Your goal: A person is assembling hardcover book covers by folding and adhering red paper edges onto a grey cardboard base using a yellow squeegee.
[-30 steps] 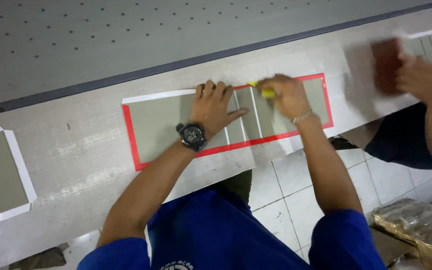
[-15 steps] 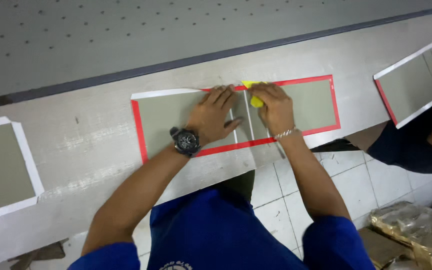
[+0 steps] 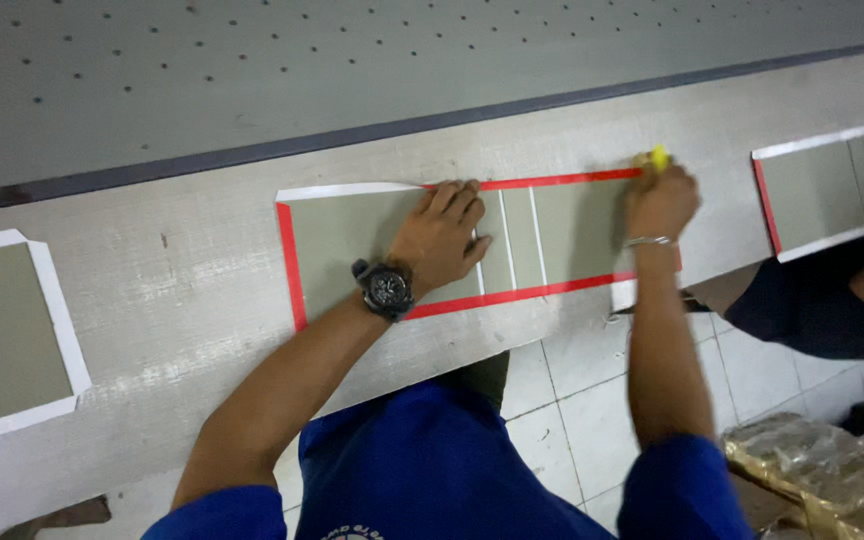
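A grey-green sheet with red and white tape borders [image 3: 342, 235] lies flat on a pale worn bench top [image 3: 182, 300]. My left hand [image 3: 442, 240], with a black wristwatch, presses palm-down on the middle of the sheet, fingers spread toward its top red edge. My right hand [image 3: 660, 200] is closed around a small yellow tool [image 3: 658, 157] at the sheet's upper right corner. White lines divide the sheet between my two hands.
A similar white-bordered sheet [image 3: 2, 335] lies at the far left, another [image 3: 832, 185] at the right. A second person's dark-clothed body [image 3: 822, 310] is at the right edge. A perforated grey surface [image 3: 352, 60] lies behind the bench. Wrapped bundles [image 3: 832, 480] sit on the tiled floor.
My right hand slid the yellow tool rightward from the sheet's middle to its upper right corner. My left hand stayed pressed on the sheet. The other person's hand left view.
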